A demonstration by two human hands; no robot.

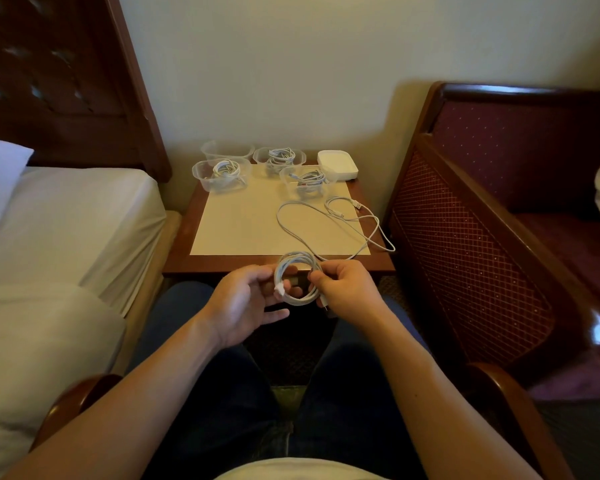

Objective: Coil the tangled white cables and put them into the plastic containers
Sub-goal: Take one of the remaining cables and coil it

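Observation:
I hold a coiled white cable (297, 277) in front of the small table's near edge. My left hand (248, 299) has its fingers through the coil and grips its left side. My right hand (347, 292) pinches the coil's right side. The cable's loose length (312, 223) trails away over the table in wide loops. Three clear plastic containers hold coiled cables: the left one (221, 174), the back one (279, 159) and the right one (307, 183). An empty clear container (227, 150) stands at the back left.
A cream mat (243, 223) covers the wooden table (181, 251). A white lidded box (337, 165) sits at the back right. A bed (66, 220) lies to the left, a red upholstered chair (499, 202) to the right. My knees are under the table's front.

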